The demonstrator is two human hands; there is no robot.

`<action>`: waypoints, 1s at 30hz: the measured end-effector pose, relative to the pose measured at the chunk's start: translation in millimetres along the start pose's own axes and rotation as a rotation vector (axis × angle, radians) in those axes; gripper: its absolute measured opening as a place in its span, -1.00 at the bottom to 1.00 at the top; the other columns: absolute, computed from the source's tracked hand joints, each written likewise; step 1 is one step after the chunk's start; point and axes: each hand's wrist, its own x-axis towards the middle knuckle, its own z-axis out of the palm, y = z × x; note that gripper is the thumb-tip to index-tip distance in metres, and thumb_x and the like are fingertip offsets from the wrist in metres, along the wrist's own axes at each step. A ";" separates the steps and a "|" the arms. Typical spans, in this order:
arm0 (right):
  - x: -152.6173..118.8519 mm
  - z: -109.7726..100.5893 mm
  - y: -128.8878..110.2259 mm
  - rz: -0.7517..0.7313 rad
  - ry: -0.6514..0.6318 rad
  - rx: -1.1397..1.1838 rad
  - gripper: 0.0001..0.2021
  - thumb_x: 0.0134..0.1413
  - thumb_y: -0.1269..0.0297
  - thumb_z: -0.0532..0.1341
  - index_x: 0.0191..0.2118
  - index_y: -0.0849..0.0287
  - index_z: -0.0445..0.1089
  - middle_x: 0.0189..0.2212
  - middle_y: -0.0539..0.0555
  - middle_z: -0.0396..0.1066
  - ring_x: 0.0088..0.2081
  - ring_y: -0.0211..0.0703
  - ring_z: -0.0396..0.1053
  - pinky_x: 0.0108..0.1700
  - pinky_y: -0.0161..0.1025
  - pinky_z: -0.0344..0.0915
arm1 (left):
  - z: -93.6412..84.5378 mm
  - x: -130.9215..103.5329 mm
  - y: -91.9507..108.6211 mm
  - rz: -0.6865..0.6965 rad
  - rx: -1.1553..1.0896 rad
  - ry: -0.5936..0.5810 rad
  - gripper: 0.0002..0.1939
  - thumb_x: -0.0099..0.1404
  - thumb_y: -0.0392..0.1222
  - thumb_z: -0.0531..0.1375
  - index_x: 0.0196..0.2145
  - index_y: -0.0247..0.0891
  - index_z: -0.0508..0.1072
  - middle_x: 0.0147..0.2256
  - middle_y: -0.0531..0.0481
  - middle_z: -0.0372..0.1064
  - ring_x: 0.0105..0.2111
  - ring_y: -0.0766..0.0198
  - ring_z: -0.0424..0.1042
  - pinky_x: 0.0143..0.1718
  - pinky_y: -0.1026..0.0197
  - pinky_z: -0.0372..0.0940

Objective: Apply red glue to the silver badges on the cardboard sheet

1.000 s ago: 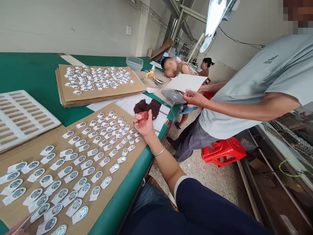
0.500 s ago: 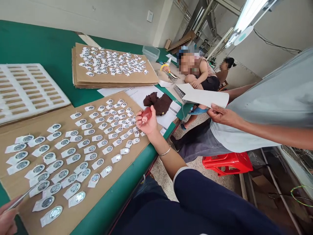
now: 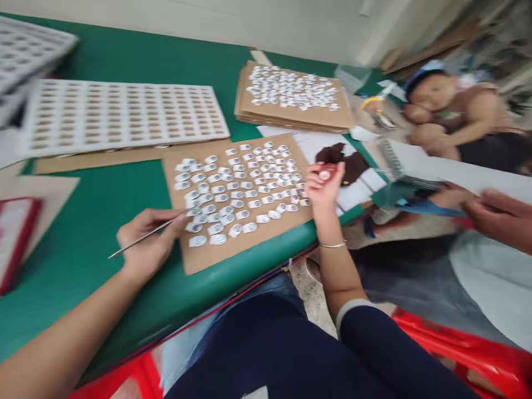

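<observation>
My left hand (image 3: 149, 241) pinches a thin metal tool (image 3: 141, 238), its tip over the left side of a cardboard sheet (image 3: 199, 261). Rows of small white tabs with round silvery discs (image 3: 249, 227) lie on that sheet. At the sheet's right edge, my right hand (image 3: 324, 191) is wrapped round a small red bottle (image 3: 327, 173), whose pale tip faces the camera. Just behind this hand, a dark brown cloth (image 3: 353, 164) rests on white papers (image 3: 307, 145).
A stack of cardboard (image 3: 291, 119) with more discs stands behind. White slotted trays (image 3: 124, 113) lie to the left, a red-edged object (image 3: 19, 238) at far left. At right, a person's hand (image 3: 499, 213) holds white sheets; another person sits beyond.
The view has swung left, bringing my left hand and forearm, more trays and the red-edged object into sight. Both hands keep hold of their things.
</observation>
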 end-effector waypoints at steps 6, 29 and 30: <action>1.3 -12.4 -11.3 0.044 -0.062 0.014 -0.65 -0.15 -0.10 0.16 -0.40 0.11 0.29 -0.50 -0.04 0.31 -0.67 -0.45 0.02 -0.69 -0.46 0.03 | 8.1 -0.7 -13.6 -0.047 -0.060 -0.006 -0.80 0.07 -0.07 0.31 -0.41 -0.22 0.45 -0.31 -0.03 0.49 -0.37 0.20 0.48 -0.39 0.19 0.42; -0.8 -3.1 -5.0 0.045 -0.029 -0.080 -0.59 -0.18 -0.17 0.18 -0.41 0.12 0.29 -0.50 -0.07 0.29 -0.68 -0.47 0.01 -0.70 -0.47 0.04 | 7.7 -9.6 -9.4 0.104 -0.071 -0.053 -0.87 0.07 -0.23 0.31 -0.37 -0.17 0.46 -0.29 0.01 0.48 -0.24 0.12 0.49 -0.22 0.08 0.43; -1.0 -2.1 -3.6 0.047 -0.027 -0.086 -0.60 -0.17 -0.16 0.18 -0.41 0.12 0.29 -0.50 -0.07 0.30 -0.68 -0.47 0.01 -0.70 -0.48 0.03 | 7.3 -9.2 -8.9 0.105 -0.075 -0.053 -0.87 0.07 -0.24 0.31 -0.37 -0.17 0.46 -0.29 0.01 0.48 -0.24 0.12 0.49 -0.22 0.08 0.42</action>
